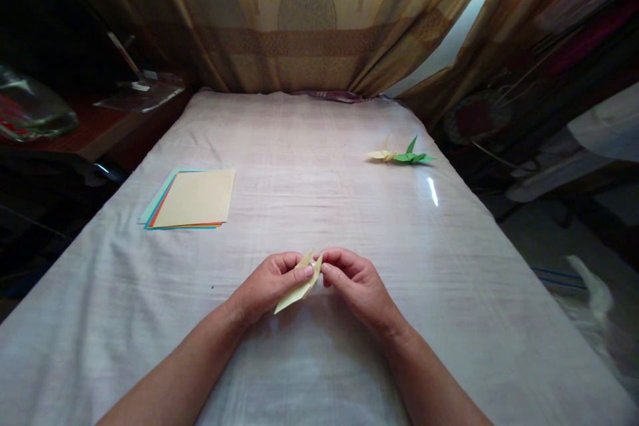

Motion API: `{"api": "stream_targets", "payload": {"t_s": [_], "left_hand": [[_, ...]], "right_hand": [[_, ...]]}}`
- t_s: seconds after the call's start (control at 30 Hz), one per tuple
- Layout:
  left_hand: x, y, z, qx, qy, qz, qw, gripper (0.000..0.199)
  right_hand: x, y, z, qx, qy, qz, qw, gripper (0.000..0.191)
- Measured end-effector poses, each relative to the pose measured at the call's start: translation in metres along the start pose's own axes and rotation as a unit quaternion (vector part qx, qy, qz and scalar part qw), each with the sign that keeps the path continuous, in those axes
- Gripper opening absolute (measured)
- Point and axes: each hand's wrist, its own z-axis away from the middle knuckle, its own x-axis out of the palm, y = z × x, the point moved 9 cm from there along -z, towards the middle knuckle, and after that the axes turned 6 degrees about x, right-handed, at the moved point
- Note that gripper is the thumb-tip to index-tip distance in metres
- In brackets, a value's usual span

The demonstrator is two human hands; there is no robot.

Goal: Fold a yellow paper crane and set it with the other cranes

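A pale yellow folded paper [297, 294] with narrow pointed flaps is held above the cloth near the middle. My left hand [274, 281] pinches it between thumb and fingers, its long point sticking out toward the lower left. The thumb and forefinger of my right hand [355, 283] close on the tip of its right-hand flap. Parts of the paper are hidden behind my left thumb and fingers.
On the left of the white cloth [299, 186] lies a stack of coloured square sheets [197, 200], cream on top. At the back right, a cream folded paper bird [383, 156] touches a green one [412, 157]. A patterned curtain [309, 46] hangs behind.
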Motion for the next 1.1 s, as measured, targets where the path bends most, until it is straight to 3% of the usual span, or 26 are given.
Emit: {"api": "stream_targets", "payload": {"t_s": [0.47,1.1], "left_hand": [[-0.002,-0.005,-0.001,-0.006,-0.021,-0.007,1.0,0.053],[0.001,-0.002,-0.001,0.032,-0.011,-0.061,0.998,0.055]], "right_hand": [[0.004,0.003,-0.001,0.01,-0.032,-0.021,0.999,0.017],[-0.009,-0.009,0.004,-0.066,0.042,0.133,0.988,0.007]]}}
